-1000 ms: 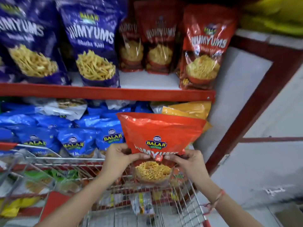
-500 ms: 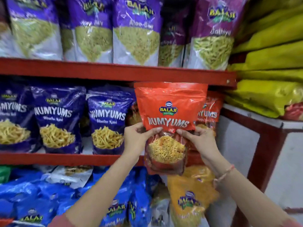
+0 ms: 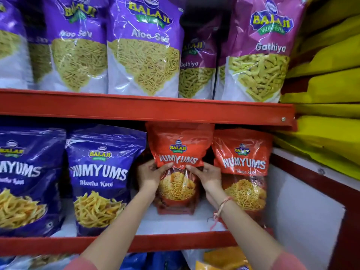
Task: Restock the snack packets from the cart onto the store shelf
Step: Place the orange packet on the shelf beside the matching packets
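Upright, the red packet (image 3: 180,152) faces outward.

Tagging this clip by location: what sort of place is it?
Most likely a grocery shop aisle: red metal shelves hold rows of branded snack bags, and both hands stand a red Numyums packet among them.

I see a red packet (image 3: 180,147) of glossy plastic film, creased and catching the light, with a clear window over the snack. The blue packets (image 3: 103,172) beside it shine the same way. The shelf edge (image 3: 148,109) looks like red-painted metal, smooth and slightly satin. The shelf floor (image 3: 175,221) reads as matt white. A thread band (image 3: 222,207) circles my right wrist.
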The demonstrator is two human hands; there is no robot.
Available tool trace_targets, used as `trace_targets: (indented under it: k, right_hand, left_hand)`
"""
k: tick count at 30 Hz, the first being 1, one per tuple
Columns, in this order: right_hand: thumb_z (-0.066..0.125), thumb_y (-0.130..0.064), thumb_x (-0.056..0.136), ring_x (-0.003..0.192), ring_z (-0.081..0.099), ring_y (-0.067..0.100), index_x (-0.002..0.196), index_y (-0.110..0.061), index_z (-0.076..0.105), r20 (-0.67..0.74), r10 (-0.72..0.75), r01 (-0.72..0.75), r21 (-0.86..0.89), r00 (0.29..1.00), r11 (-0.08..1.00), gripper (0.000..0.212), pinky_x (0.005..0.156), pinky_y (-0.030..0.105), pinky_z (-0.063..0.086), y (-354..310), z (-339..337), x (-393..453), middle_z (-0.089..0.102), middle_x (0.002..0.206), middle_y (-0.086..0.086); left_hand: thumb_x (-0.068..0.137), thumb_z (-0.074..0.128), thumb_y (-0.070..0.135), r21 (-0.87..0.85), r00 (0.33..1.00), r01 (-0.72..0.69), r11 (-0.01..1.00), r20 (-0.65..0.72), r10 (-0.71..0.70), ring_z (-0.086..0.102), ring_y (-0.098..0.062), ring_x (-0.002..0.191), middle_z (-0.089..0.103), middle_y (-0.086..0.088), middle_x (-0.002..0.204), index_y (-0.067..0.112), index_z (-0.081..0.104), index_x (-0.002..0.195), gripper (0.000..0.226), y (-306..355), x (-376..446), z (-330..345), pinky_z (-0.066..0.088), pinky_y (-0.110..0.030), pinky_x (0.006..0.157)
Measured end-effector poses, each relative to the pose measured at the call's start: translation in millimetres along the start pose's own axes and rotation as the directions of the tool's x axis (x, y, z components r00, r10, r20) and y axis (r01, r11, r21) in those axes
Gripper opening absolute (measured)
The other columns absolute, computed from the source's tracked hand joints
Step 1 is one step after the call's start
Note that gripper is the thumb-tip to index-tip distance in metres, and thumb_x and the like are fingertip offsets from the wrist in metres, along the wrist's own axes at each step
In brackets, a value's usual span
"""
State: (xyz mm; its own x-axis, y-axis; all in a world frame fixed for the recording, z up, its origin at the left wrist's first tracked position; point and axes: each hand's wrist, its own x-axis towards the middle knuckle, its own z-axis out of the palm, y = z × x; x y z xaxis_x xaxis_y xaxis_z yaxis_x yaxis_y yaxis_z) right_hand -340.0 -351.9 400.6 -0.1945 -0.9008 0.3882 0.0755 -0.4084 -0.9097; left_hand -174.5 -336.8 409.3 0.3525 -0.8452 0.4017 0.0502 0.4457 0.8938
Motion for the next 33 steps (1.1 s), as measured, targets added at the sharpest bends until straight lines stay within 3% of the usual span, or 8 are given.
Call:
trace_targets:
  k: [4,7,9,12,15,23,29,33]
  right_hand:
    - [0.083,-0.010,0.074,0.090,0.071,0.024,0.099,-0.006,0.076,-0.010,-0.017,0.016,-0.063,1.000,0.998,0.026,0.087,0.037,0.058,14.6,11.5,9.7,0.077,0.102,0.016]
    - [0.079,-0.024,0.080,0.097,0.071,0.019,0.096,-0.022,0.072,0.012,-0.040,0.042,-0.125,0.999,0.991,0.018,0.087,0.032,0.055,21.7,9.4,9.0,0.076,0.098,0.000]
    - [0.072,-0.036,0.085,0.107,0.067,0.020,0.102,-0.025,0.067,0.030,0.004,0.001,-0.157,1.000,0.988,0.021,0.089,0.029,0.052,26.4,6.9,5.5,0.073,0.103,-0.004]
    - [0.056,-0.056,0.088,0.122,0.057,0.026,0.124,-0.022,0.060,0.028,0.179,-0.170,-0.201,0.983,0.965,0.050,0.107,0.042,0.043,35.2,-1.0,-3.3,0.064,0.130,0.005]
    - [0.045,-0.070,0.081,0.125,0.054,0.024,0.117,-0.033,0.061,0.099,0.256,-0.235,-0.185,0.962,0.954,0.054,0.112,0.042,0.036,38.4,-8.8,-19.2,0.060,0.136,0.001]
    - [0.040,-0.064,0.092,0.113,0.045,0.010,0.136,-0.028,0.054,0.119,0.238,-0.197,-0.283,0.964,0.939,0.059,0.101,0.032,0.034,19.4,-25.4,-61.8,0.055,0.117,-0.012]
    - [0.042,-0.073,0.084,0.103,0.058,0.007,0.083,-0.049,0.068,0.092,0.222,-0.180,-0.332,0.971,0.926,0.035,0.096,0.031,0.041,-0.4,-35.8,-99.8,0.064,0.096,-0.031]
    - [0.043,-0.065,0.090,0.122,0.054,0.015,0.128,-0.029,0.062,0.144,0.186,-0.128,-0.337,0.972,0.933,0.056,0.100,0.030,0.039,-17.7,-39.0,-115.6,0.065,0.117,-0.017]
  left_hand:
    - [0.063,0.084,0.013,0.096,0.999,-0.042,0.994,0.002,0.042,0.066,0.007,0.057,0.073,0.000,0.080,0.030,0.070,0.068,0.023,-13.2,16.3,-4.8,0.052,-0.013,0.057]
    - [0.068,0.082,0.020,0.114,0.996,-0.085,0.990,0.047,0.080,0.068,0.007,0.068,0.072,0.002,0.084,0.034,0.068,0.073,0.020,-21.7,17.3,-7.4,0.052,-0.010,0.063]
    - [0.070,0.074,0.047,0.165,0.999,-0.032,0.986,0.037,0.027,0.069,-0.007,0.086,0.071,0.004,0.091,0.037,0.065,0.077,0.015,-31.0,11.3,-10.9,0.051,-0.019,0.074]
    - [0.069,0.041,0.082,0.279,0.990,0.135,0.951,0.008,-0.142,0.052,-0.027,0.122,0.060,-0.007,0.131,0.035,0.062,0.113,0.068,-50.4,-3.3,-21.1,0.037,-0.039,0.105]
    - [0.083,0.023,0.071,0.310,0.972,0.221,0.925,0.012,-0.236,0.043,-0.032,0.132,0.048,-0.010,0.145,0.029,0.044,0.137,0.071,-57.7,-14.8,-24.6,0.028,-0.031,0.097]
    - [0.091,0.023,0.060,0.363,0.952,0.151,0.920,0.196,-0.233,0.050,-0.019,0.124,0.058,-0.005,0.134,0.022,0.054,0.130,0.062,-29.3,-60.7,-45.0,0.030,-0.024,0.094]
    - [0.091,0.024,0.061,0.479,0.956,0.078,0.874,0.214,-0.203,0.048,-0.026,0.129,0.058,-0.005,0.136,0.027,0.052,0.130,0.058,-9.3,-95.5,-56.9,0.034,-0.038,0.106]
    - [0.093,0.025,0.057,0.520,0.940,0.050,0.853,0.264,-0.216,0.041,-0.027,0.135,0.048,-0.008,0.145,0.021,0.036,0.143,0.062,9.2,-109.8,-58.1,0.030,-0.041,0.113]
